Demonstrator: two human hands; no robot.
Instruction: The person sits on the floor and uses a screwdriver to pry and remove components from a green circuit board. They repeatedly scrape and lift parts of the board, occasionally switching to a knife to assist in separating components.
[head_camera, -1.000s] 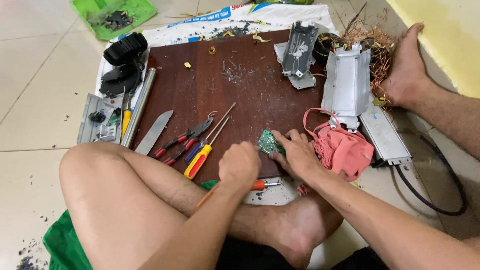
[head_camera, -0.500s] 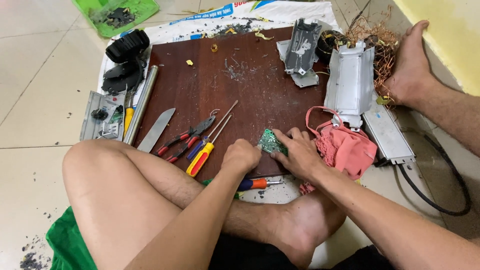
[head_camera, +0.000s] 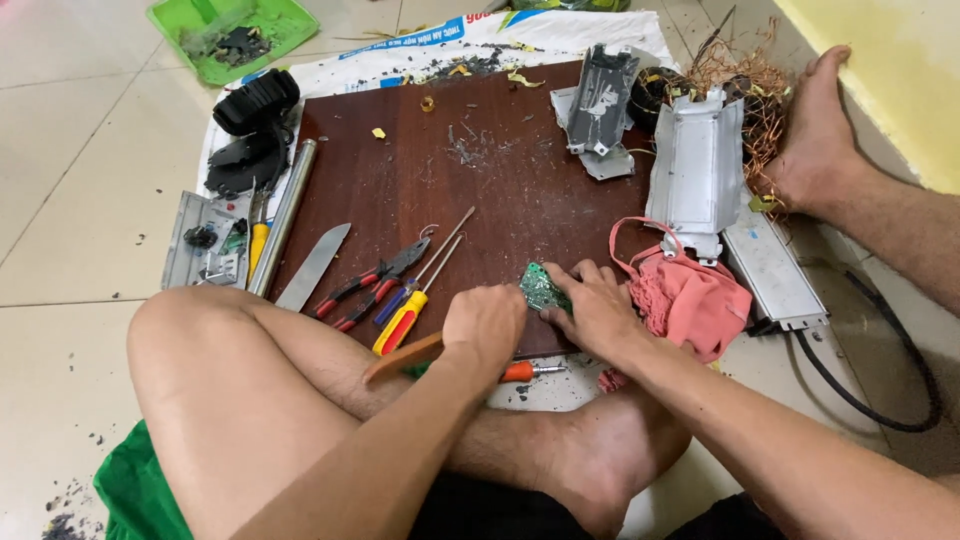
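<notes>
gripping a small green circuit board (head_camera: 543, 288), both hands (head_camera: 598, 312)

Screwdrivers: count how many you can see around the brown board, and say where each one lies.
2, perhaps more hidden. A yellow-handled screwdriver lies on the brown board beside the red pliers; an orange-handled screwdriver lies at the board's near edge, below the left hand.

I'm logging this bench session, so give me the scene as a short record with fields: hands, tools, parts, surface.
left hand: closed fist beside the green circuit board
right hand: pressing on the board
tools: yellow-handled screwdriver, red pliers, knife, orange-handled screwdriver
parts: grey metal housing, copper wire tangle
cloth: pink, right of the hands
surface: brown board on the tiled floor
</notes>
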